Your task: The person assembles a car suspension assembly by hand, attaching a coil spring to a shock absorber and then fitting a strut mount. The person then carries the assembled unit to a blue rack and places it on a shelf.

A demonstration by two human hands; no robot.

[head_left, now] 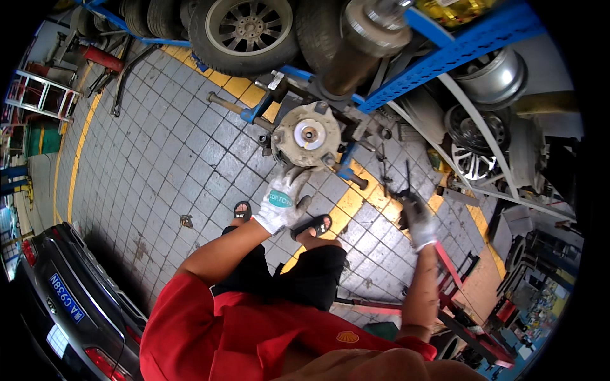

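Observation:
A round, lobed metal part with a shiny centre disc sits on a blue steel stand in front of me. My left hand, in a white work glove with a green patch, reaches up to its near rim. The left fingers are stretched out and their tips touch the rim; the thumb stands apart. Off to the right, my right hand, in a soiled glove, is closed round a dark tool with a thin rod pointing away. The tool's exact kind is unclear.
A thick metal cylinder and a blue perforated beam rise behind the part. Tyres and wheels stand at the back; loose rims lie right. A dark car is parked lower left. A red jack stands lower right.

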